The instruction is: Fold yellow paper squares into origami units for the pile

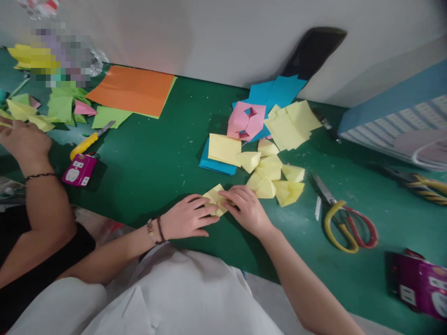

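Note:
A small folded yellow paper lies on the green table between my two hands. My left hand, fingers spread, rests its fingertips on the paper's left part. My right hand has its thumb and forefinger pressed close together on the paper's right side. Just beyond it is a pile of folded yellow paper pieces. A stack of yellow squares sits on blue squares in front of my hands. Behind stands a pink folded paper shape, beside loose yellow sheets.
Scissors with red and yellow handles lie at the right, near pliers and a purple box. At the left are a yellow cutter, another purple box, orange paper and another person's hand.

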